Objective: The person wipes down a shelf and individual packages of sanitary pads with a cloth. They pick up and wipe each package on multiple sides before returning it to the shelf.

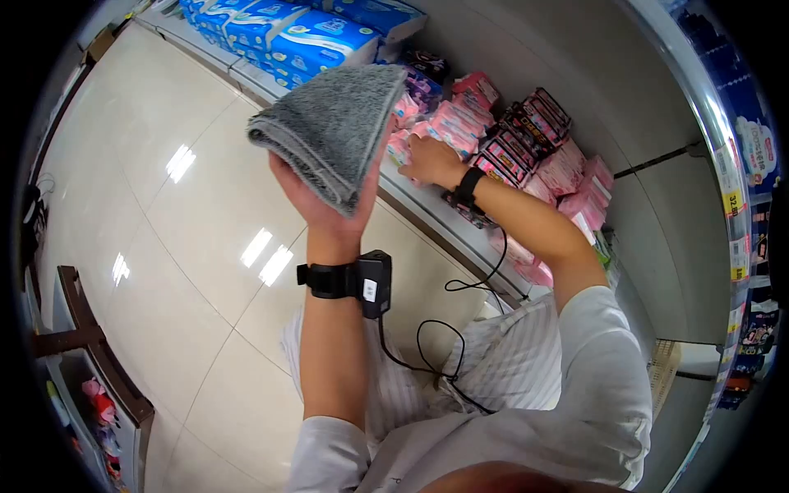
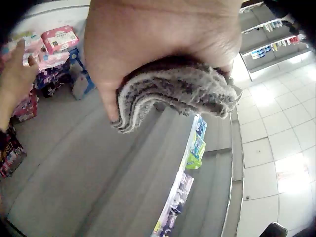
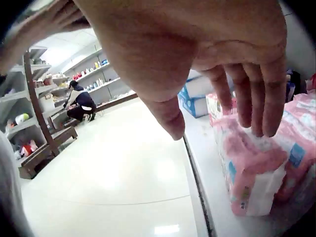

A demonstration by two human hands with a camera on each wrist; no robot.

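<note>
A folded grey fluffy cloth (image 1: 329, 123) lies in the left hand (image 1: 316, 197), raised over the floor beside the shelf. In the left wrist view the left hand (image 2: 163, 39) grips the layered cloth (image 2: 173, 91) between thumb and fingers. The right hand (image 1: 433, 160) is over the pink packs (image 1: 460, 123) at the shelf's front. Seen from the right wrist, the right hand (image 3: 212, 54) has its fingers extended downward, their tips at the top of a pink and white pack (image 3: 252, 163); the thumb stands apart, off the pack.
Blue tissue packs (image 1: 320, 41) line the shelf beyond the pink ones. Black packs (image 1: 526, 135) sit nearer the person's right arm. A black cable (image 1: 419, 361) hangs across the lap. Another person (image 3: 81, 103) crouches by distant shelving.
</note>
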